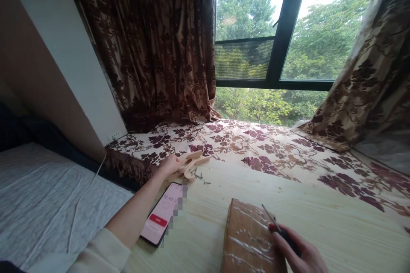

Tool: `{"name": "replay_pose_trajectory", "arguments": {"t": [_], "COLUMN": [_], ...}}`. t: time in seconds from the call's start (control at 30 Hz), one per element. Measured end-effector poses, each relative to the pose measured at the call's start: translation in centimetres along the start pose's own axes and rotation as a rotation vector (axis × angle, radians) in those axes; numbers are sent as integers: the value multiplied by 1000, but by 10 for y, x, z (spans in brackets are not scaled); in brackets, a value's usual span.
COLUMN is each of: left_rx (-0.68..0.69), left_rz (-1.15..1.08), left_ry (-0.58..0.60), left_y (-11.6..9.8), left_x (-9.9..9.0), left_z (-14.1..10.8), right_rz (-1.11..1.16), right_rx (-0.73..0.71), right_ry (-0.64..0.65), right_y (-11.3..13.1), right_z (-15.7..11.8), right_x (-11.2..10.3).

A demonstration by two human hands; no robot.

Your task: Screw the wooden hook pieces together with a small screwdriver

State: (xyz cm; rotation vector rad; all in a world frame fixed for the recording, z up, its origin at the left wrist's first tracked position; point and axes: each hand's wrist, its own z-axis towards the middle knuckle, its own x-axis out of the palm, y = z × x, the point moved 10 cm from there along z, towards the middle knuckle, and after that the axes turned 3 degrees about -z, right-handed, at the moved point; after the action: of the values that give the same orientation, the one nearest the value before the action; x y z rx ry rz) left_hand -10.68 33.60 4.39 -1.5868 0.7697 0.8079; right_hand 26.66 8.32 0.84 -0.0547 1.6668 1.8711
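My left hand (pixel 170 164) reaches to the far side of the board, its fingers closed on the near end of a pale, curved wooden piece (pixel 192 156). A second curved wooden piece (pixel 197 163) lies against it. Several small screws (pixel 197 174) are scattered just in front of these pieces. In my right hand (pixel 296 247) is a screwdriver (pixel 278 227), its thin shaft pointing up and left. Below the shaft lies a brown block (pixel 245 239) with glossy, clear streaks on its top. The right fingers are beside the block's right edge; whether they touch it I cannot tell.
A phone (pixel 163 213) showing a timer lies on the light wooden board (pixel 198 239), near my left forearm. Behind the board is a flower-patterned cloth (pixel 237 140) below a window (pixel 275 51) with curtains (pixel 153 42). A quilted bed (pixel 38 196) and a white cable (pixel 85 194) are at left.
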Motion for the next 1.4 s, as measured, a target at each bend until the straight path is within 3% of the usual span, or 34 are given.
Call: {"name": "replay_pose_trajectory", "arguments": {"t": [0.1, 0.2, 0.43, 0.57, 0.67, 0.97, 1.03, 1.2, 1.27, 1.4], "left_rx": [40, 173, 442, 479, 496, 539, 534, 477, 422, 360], "left_rz": [-20, -78, -168, -140, -104, -124, -178, -389, -458, -557], "left_ry": [38, 149, 559, 719, 786, 819, 765, 480, 435, 519], "left_y": [-21, -52, -113, -129, -135, -141, -143, -140, -133, -120], "left_x": [-8, -7, 46, 70, 80, 97, 95, 90, 102, 139], "left_z": [-14, -41, -143, -189, -208, -214, -207, -168, -157, -163], "right_rz": [13, 9, 76, 259, 326, 185, 202, 424, 489, 526], "right_rx": [31, 75, 272, 356, 330, 217, 254, 458, 498, 523], "right_ry": [-7, -73, -63, -81, -68, -5, 27, 86, 86, 71], "right_y": [2, 1, -10, -11, -5, 9, 1, -26, -28, -24], "right_z": [-2, -9, -28, -38, -43, -41, -39, -45, -47, -51], "right_x": [-9, -26, -38, -37, -34, -15, -13, -6, -2, 1]}}
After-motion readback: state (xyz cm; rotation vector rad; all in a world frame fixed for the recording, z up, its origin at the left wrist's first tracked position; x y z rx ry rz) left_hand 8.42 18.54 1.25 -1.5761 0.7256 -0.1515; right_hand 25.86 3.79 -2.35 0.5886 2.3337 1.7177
